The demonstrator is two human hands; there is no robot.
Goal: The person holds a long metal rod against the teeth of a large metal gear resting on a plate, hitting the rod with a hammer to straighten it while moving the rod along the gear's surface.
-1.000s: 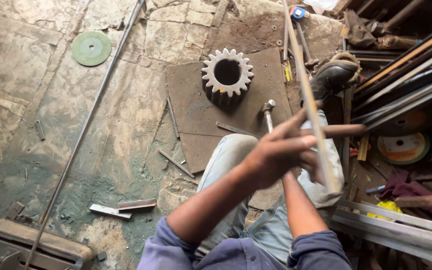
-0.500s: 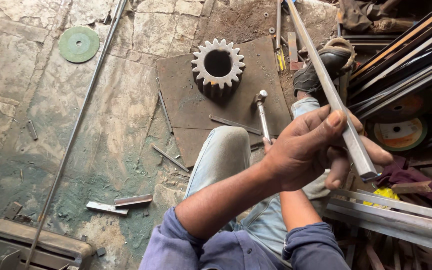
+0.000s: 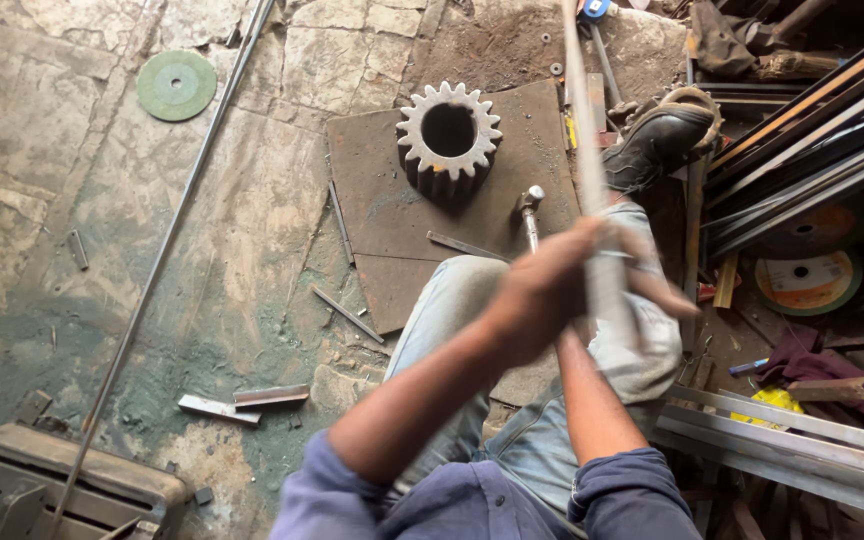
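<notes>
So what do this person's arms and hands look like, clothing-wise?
Both hands, left and right, are bare: no gloves, and no rings or watch can be made out through the motion blur. The forearms are bare too, with blue-purple sleeves pushed up near the elbows.

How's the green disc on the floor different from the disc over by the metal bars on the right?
The green disc is plain green all over; the right disc has a pale face with a green rim and orange marking. The green disc lies in the open on bare floor; the right disc is partly tucked under stacked bars. Both are flat, round, with a centre hole.
</notes>
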